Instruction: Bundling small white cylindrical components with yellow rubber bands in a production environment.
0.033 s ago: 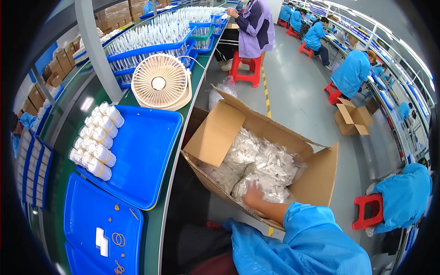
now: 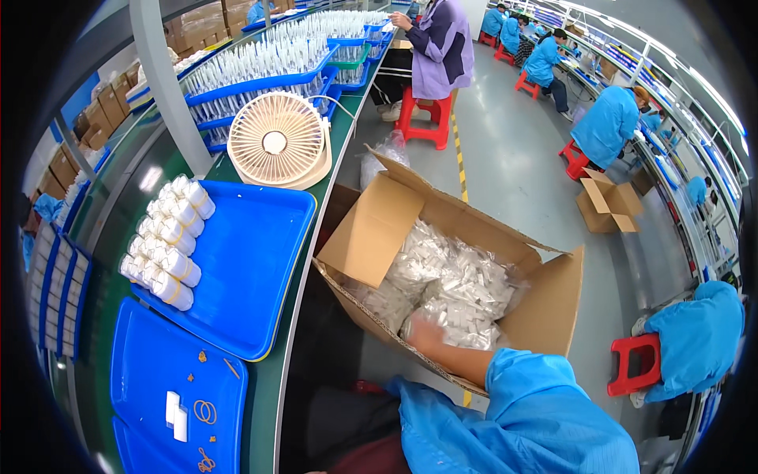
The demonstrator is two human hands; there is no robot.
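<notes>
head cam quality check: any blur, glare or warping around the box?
Head view: the right hand in the cardboard box is motion-blurred; the clear bags show bright glare; the green bench edge bows from fisheye distortion; corners are vignetted black; the blue tray is sharp and evenly lit.

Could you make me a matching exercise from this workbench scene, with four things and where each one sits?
Things:
1. right hand
2. white cylinders
3. fan
4. rubber band

Places:
A. on the nearest blue tray
B. among clear bags in the cardboard box
C. left side of the middle blue tray
D. beyond the middle blue tray

Pairs: 1-B, 2-C, 3-D, 4-A
</notes>
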